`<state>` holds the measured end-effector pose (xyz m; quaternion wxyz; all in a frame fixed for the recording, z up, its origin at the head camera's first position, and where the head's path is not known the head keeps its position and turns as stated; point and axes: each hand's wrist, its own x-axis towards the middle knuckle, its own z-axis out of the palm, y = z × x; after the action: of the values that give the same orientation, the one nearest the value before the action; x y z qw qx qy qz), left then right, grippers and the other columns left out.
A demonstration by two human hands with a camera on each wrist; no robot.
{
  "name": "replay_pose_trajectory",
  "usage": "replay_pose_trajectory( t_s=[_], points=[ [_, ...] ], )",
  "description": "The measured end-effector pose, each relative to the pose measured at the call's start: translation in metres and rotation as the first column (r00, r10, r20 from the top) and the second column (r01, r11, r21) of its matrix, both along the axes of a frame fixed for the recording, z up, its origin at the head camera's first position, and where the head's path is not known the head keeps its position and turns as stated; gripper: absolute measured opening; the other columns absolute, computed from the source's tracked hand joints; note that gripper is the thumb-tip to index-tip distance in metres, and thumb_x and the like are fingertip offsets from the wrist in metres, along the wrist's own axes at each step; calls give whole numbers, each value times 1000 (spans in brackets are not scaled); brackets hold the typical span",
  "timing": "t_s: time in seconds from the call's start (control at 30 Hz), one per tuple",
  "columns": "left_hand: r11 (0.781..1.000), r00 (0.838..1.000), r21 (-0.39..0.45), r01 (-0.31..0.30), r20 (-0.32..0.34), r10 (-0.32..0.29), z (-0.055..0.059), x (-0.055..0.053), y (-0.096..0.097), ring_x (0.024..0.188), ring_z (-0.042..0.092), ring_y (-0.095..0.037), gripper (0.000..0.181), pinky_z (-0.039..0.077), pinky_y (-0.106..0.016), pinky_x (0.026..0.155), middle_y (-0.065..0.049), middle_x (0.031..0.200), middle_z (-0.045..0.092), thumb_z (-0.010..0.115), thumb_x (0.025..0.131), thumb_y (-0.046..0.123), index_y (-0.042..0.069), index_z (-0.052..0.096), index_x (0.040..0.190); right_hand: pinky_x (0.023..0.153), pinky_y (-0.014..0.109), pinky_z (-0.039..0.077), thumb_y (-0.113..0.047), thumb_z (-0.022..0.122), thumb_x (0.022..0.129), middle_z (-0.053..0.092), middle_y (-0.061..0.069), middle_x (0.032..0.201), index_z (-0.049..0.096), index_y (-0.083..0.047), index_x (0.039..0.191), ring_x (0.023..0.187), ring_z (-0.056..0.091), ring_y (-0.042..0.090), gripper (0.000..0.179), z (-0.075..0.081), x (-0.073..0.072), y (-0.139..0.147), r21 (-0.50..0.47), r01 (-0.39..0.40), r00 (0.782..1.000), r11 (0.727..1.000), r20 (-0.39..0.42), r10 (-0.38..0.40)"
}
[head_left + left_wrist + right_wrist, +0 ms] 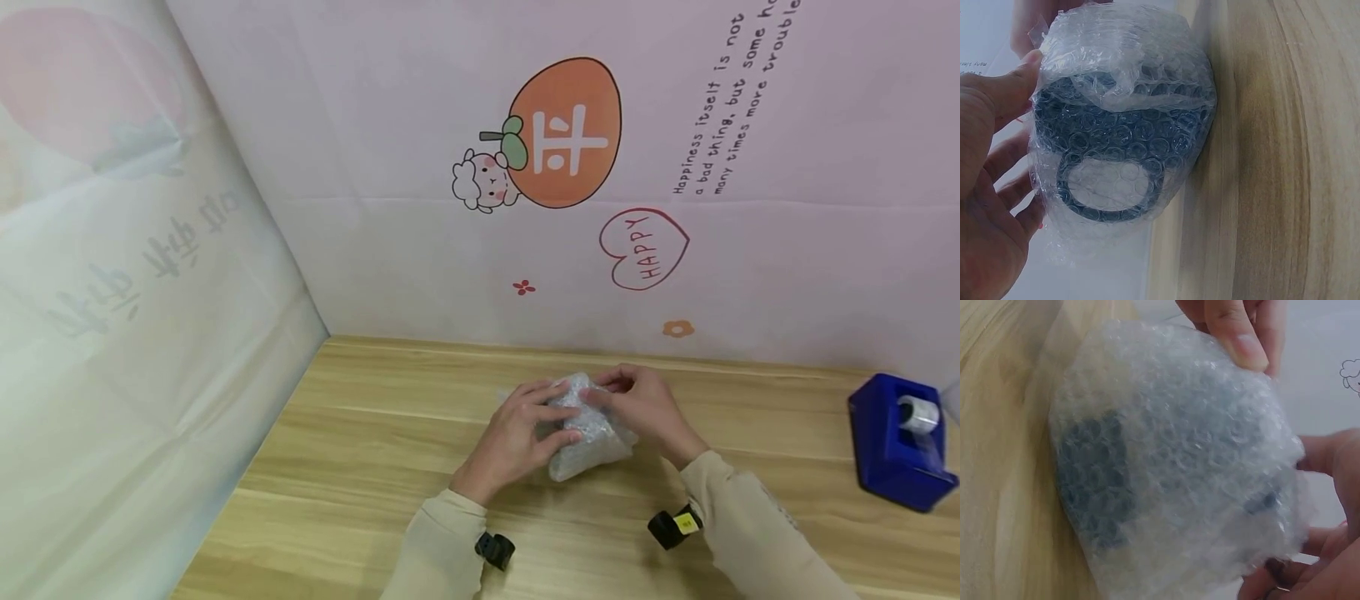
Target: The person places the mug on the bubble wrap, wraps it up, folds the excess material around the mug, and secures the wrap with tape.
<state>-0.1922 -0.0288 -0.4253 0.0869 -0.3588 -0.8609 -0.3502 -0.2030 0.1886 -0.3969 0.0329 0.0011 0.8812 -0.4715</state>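
A mug wrapped in bubble wrap (596, 450) stands on the wooden table between both hands. Through the layers in the left wrist view, the mug's dark body and ring-shaped handle (1110, 215) show. My left hand (517, 433) holds the bundle from the left, its fingers spread over the side and top. From the far right, my right hand (645, 408) pinches the upper edge of the wrap with thumb and fingers. Beside the right fingers, a small clear strip (1038, 31) sticks up from the wrap. In the right wrist view the bubble wrap (1185, 444) hides most of the mug.
A blue tape dispenser (873, 442) with a roll of clear tape sits at the table's right side. Behind the table (360, 467) hangs a pale printed sheet (420, 275) with cartoon pictures, and another sheet (187, 350) closes off the left.
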Motion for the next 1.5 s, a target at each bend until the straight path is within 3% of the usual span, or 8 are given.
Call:
replay_pose_trajectory(
  t_s=[0.3, 0.53, 0.67, 0.87, 1.1, 1.27, 1.5],
  points=[
    [1000, 1000, -6, 3, -12, -3, 1, 0, -2, 140, 46, -27, 33, 38, -40, 115, -6, 146, 56, 74, 93, 35, 15, 77, 119, 67, 29, 53, -37, 73, 94, 67, 13, 101, 69, 3, 111, 86, 61, 22, 44, -4, -1, -1, 17, 1, 999, 1000, -48, 0],
    [1000, 1000, -14, -5, 22, 5, 2, 1, -1, 141, 44, -24, 33, 38, -41, 115, -3, 147, 55, 73, 94, 37, 16, 76, 120, 81, 38, 53, -37, 78, 90, 60, 17, 123, 58, 3, 133, 110, 55, 32, 61, -2, 7, 15, 4, -198, 980, 980, -15, 198],
    [1000, 999, -11, -10, 30, 11, 2, 0, -1, 142, 43, -25, 35, 37, -41, 115, -3, 148, 54, 72, 94, 37, 16, 76, 121, 85, 49, 55, -40, 79, 89, 61, 18, 128, 60, 1, 133, 117, 55, 37, 63, -3, 12, 15, 87, -216, 970, 973, -98, 224],
    [999, 998, -28, -17, 56, 19, 1, 2, 0, 143, 41, -23, 36, 37, -44, 116, 0, 150, 52, 71, 95, 39, 17, 75, 123, 95, 63, 47, -39, 84, 84, 57, 18, 135, 58, 0, 136, 124, 51, 40, 70, -7, 18, 21, 112, -258, 952, 960, -143, 272],
    [1000, 998, -21, -6, 57, 7, 2, 1, 0, 145, 39, -25, 36, 35, -46, 116, -1, 151, 52, 71, 95, 37, 17, 74, 123, 92, 68, 47, -40, 84, 84, 56, 21, 133, 58, 1, 139, 120, 53, 45, 73, -11, 27, 20, 249, -220, 919, 943, -272, 286],
    [1000, 999, -22, 11, 44, -10, 3, -4, 0, 147, 36, -28, 36, 33, -47, 118, -2, 153, 49, 70, 96, 36, 15, 73, 125, 93, 71, 44, -33, 83, 86, 57, 21, 134, 57, -1, 141, 122, 53, 46, 68, -13, 31, 22, 235, -205, 909, 950, -316, 274],
    [998, 1000, -55, -7, 4, 7, 5, -7, 0, 148, 33, -25, 37, 29, -47, 120, -3, 154, 48, 71, 95, 36, 16, 73, 126, 95, 74, 40, -34, 84, 85, 54, 24, 139, 52, -2, 144, 127, 48, 49, 74, -14, 34, 25, 208, -189, 915, 960, -318, 249]
  ],
)
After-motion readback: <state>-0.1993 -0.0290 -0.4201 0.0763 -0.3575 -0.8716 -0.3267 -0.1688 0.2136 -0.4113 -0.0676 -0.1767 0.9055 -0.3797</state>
